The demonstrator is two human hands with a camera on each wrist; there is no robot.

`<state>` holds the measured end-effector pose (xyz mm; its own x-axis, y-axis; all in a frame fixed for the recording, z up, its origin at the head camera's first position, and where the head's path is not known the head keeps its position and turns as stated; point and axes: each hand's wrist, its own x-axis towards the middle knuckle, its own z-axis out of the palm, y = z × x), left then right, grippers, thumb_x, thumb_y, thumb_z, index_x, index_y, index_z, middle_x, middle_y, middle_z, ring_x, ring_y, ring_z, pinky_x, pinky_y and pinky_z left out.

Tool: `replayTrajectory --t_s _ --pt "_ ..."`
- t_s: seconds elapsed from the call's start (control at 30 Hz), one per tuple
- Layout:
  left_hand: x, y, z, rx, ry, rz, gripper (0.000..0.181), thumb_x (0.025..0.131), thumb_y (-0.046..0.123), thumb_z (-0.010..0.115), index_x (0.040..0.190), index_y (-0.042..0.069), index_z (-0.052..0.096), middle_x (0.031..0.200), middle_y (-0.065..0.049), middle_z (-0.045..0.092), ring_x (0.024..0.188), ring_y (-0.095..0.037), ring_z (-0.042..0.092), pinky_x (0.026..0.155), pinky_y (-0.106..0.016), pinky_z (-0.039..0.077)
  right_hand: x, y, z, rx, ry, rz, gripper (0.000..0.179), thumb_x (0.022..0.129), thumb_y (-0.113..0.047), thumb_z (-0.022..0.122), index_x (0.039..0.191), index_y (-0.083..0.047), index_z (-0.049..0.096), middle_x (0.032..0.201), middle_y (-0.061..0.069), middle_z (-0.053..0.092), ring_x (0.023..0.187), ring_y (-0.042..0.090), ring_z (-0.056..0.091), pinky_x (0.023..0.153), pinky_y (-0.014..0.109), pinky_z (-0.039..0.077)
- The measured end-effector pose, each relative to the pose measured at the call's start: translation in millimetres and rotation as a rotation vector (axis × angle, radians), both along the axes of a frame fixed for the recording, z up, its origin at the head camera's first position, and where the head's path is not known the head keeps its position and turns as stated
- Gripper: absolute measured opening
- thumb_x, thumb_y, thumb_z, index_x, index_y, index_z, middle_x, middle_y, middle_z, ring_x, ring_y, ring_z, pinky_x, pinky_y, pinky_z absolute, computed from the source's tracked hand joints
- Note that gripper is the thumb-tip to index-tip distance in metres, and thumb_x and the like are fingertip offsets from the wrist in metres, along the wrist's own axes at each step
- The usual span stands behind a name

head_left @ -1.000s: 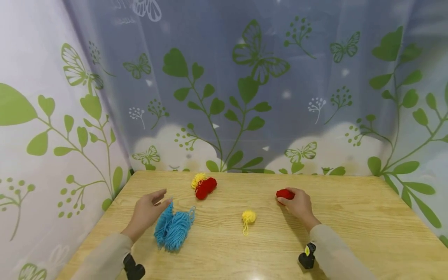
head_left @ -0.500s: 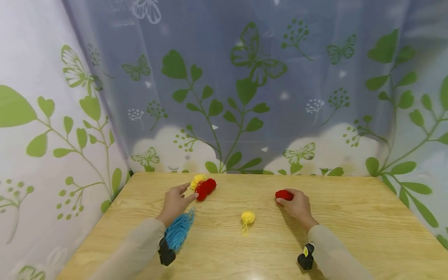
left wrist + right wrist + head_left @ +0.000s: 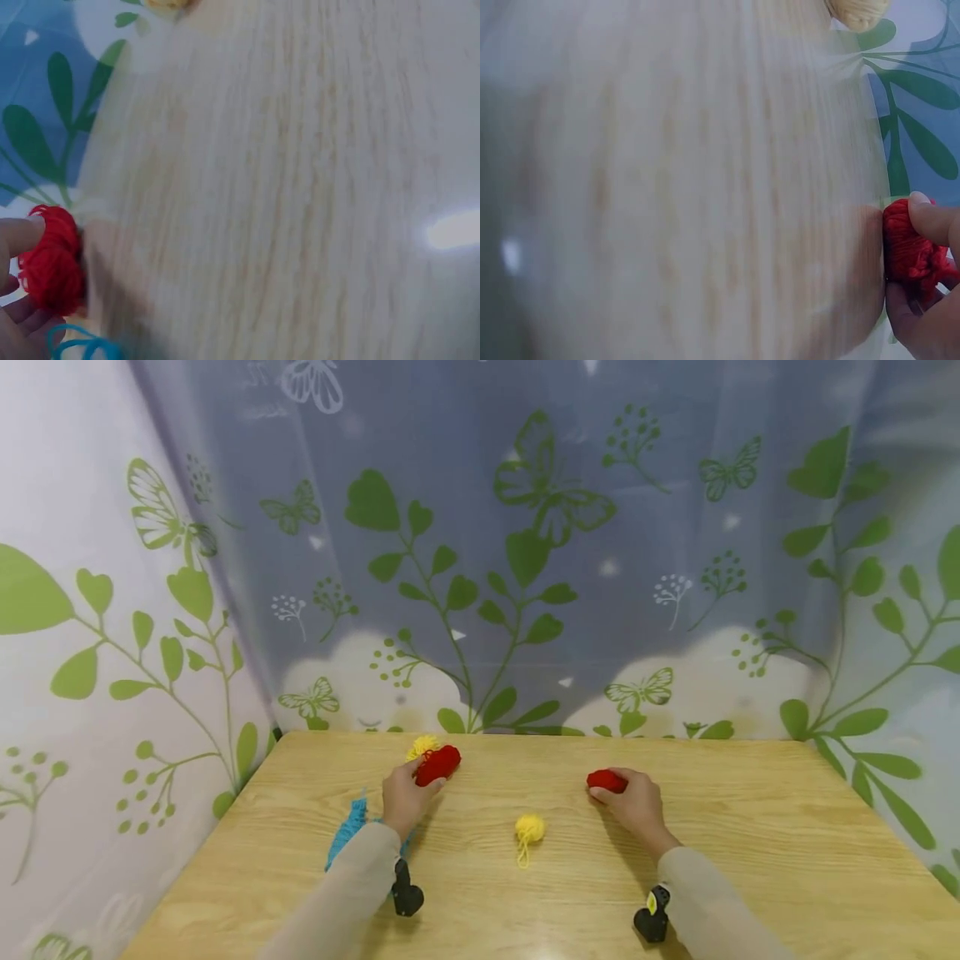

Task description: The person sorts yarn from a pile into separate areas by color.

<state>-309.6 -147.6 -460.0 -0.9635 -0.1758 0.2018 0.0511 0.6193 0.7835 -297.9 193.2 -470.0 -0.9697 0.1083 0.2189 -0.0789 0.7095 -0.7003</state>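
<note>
My left hand (image 3: 407,799) has its thumb and fingers around a skein of red yarn (image 3: 442,763) at the back left of the table. The left wrist view shows this red yarn (image 3: 54,274) bundled into two lobes, with the thumb on one side and fingers on the other. On the right, my right hand (image 3: 637,802) grips a second, smaller-looking bundle of red yarn (image 3: 604,781) on the tabletop. Its strands (image 3: 906,244) show between thumb and fingers in the right wrist view. A yellow yarn bundle (image 3: 422,746) lies just behind the left red one.
Blue yarn (image 3: 348,833) lies at the left, partly hidden under my left forearm. Between the hands sits a small yellow yarn ball (image 3: 529,828) with a loose tail. A patterned curtain (image 3: 480,568) rises behind the wooden table (image 3: 585,893).
My left hand has moved from above the blue yarn, right and away from me, to the red skein and taken hold of it. The right hand stays on its red yarn.
</note>
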Motion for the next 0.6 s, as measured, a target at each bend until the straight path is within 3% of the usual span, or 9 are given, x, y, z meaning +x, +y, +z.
replayTrajectory --t_s 0.27,0.6 --pt "-7.4 8.9 -14.0 0.021 -0.019 0.11 0.051 0.084 0.013 0.074 0.129 -0.005 0.056 0.124 -0.025 0.06 0.109 -0.04 0.06 0.091 -0.051 0.051 0.6 -0.3 -0.4 -0.004 -0.005 -0.007 0.051 0.084 -0.017 0.074 0.123 0.012 0.058 0.121 0.033 0.058 0.109 0.048 0.057 0.089 0.055 0.05" --pt "-5.0 16.8 -15.5 0.052 -0.027 0.179 0.044 0.085 0.012 0.073 0.123 -0.005 0.061 0.119 -0.024 0.064 0.106 -0.038 0.062 0.091 -0.051 0.051 -0.2 -0.5 -1.6 -0.005 -0.011 -0.002 0.051 0.085 -0.017 0.074 0.123 0.011 0.057 0.122 0.033 0.058 0.109 0.047 0.057 0.089 0.055 0.05"
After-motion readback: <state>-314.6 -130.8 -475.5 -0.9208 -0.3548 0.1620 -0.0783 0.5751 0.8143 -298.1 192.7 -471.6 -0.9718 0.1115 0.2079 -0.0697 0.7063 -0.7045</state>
